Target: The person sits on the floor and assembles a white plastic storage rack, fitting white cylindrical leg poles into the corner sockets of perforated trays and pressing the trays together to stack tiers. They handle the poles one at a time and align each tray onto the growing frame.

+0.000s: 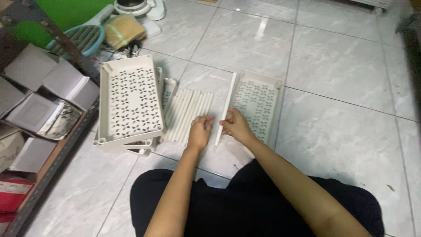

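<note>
My right hand (236, 127) grips a long white plastic tube (227, 105) near its lower end; the tube points away from me along the left edge of a single white perforated tray (258, 103) on the floor. My left hand (200, 131) rests with curled fingers on the near ends of several white tubes (186, 112) lying side by side on the tiles. Whether it grips one of them is unclear. A stack of white perforated trays (129, 103) lies just left of the tubes.
A metal shelf (66, 145) with open white cardboard boxes (48, 94) runs along the left. Behind the trays lie a blue-framed racket-like thing (83, 37), a brown packet (124, 30) and a white appliance (140, 8). I sit on grey marble tiles (333, 66), dark trousers below.
</note>
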